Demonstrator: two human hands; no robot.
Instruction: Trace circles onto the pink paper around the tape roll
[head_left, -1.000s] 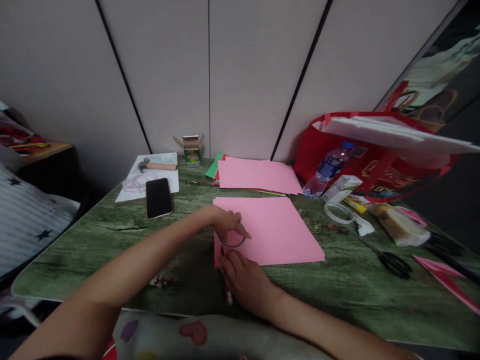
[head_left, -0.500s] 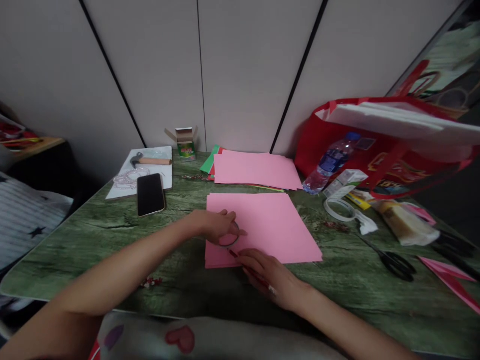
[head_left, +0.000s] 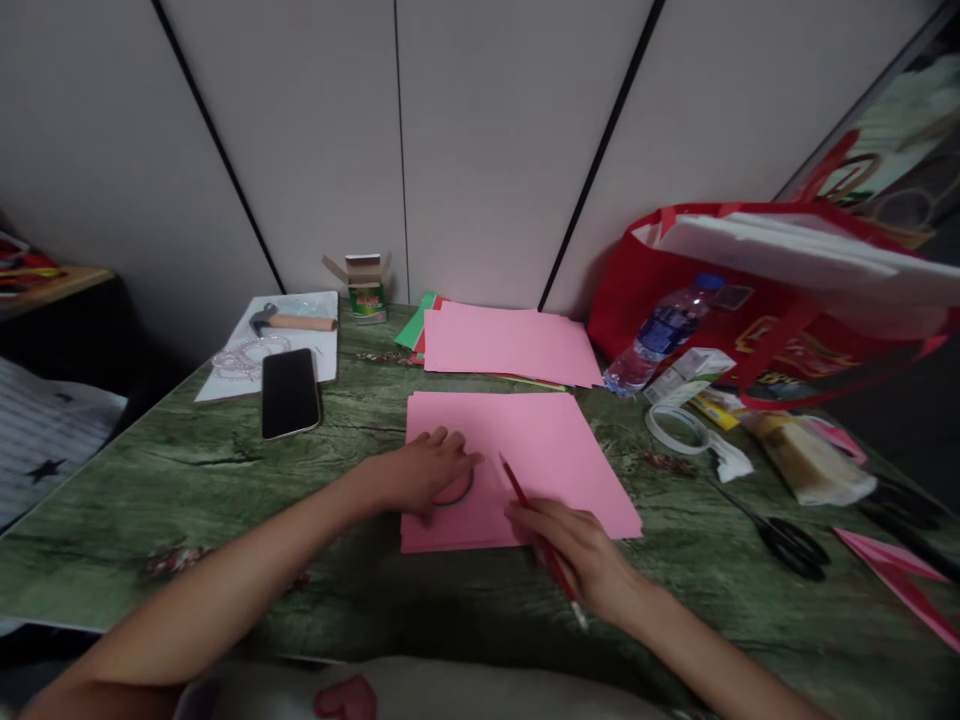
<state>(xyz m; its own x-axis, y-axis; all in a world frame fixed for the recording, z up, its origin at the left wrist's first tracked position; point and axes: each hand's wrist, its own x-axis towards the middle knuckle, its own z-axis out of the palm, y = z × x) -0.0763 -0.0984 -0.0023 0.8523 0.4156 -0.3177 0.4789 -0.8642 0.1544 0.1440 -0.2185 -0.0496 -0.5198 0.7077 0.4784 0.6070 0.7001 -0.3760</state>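
Note:
Pink paper sheets (head_left: 540, 450) lie stacked on the green table in front of me. My left hand (head_left: 427, 472) rests on the stack's left side, its fingers pressing a thin round ring (head_left: 471, 488) flat against the top sheet. Part of that ring is hidden under the hand. My right hand (head_left: 581, 555) grips a red pencil (head_left: 555, 568) with a pale end. Its tip points up and left over the paper, right of the ring; whether it touches the sheet I cannot tell.
Behind lie more coloured sheets (head_left: 510, 345). At left are a phone (head_left: 290, 393), a hammer (head_left: 300, 322) and a small box (head_left: 367, 295). At right stand a bottle (head_left: 660, 335) and a red bag (head_left: 630, 270), with a tape roll (head_left: 679, 430) and scissors (head_left: 791, 545) nearer.
My right hand has swung the pencil away from the ring's lower edge, to the right, and its tip is higher up the sheet. The left hand stays on the ring.

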